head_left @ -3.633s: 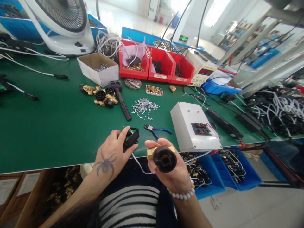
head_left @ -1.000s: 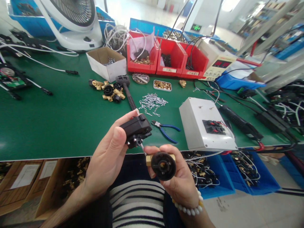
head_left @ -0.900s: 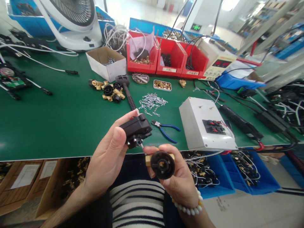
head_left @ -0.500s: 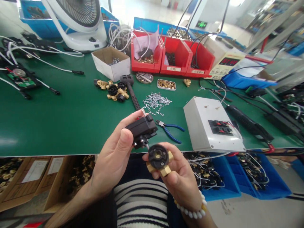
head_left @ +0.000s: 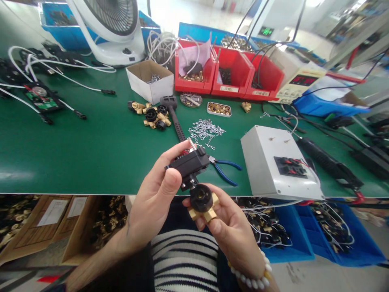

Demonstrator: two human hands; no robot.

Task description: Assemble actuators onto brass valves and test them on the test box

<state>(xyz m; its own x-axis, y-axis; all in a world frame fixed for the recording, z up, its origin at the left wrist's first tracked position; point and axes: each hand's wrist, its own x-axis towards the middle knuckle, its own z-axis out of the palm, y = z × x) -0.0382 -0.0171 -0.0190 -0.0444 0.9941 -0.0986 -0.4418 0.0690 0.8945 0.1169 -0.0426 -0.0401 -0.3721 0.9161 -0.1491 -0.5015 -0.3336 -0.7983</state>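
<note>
Green bench top: datum, loose pile of wire clips. Clock positions from pile: 12 to 2, three red bins; 1, tin of brass parts; 2, single brass fitting; 4, grey box; 5, blue-handled pliers; 9, black hammer; 10, white carton, fan beyond; 11, round dish.

Black and gold over my green table
The housing I hold is black, the fitting gold with a black collar. My bracelet mixes white and yellow beads; my top is striped dark and off-white. I also see red bins, blue-handled pliers, silvery clips, a pale grey box with a black panel, a white fan and blue crates.
</note>
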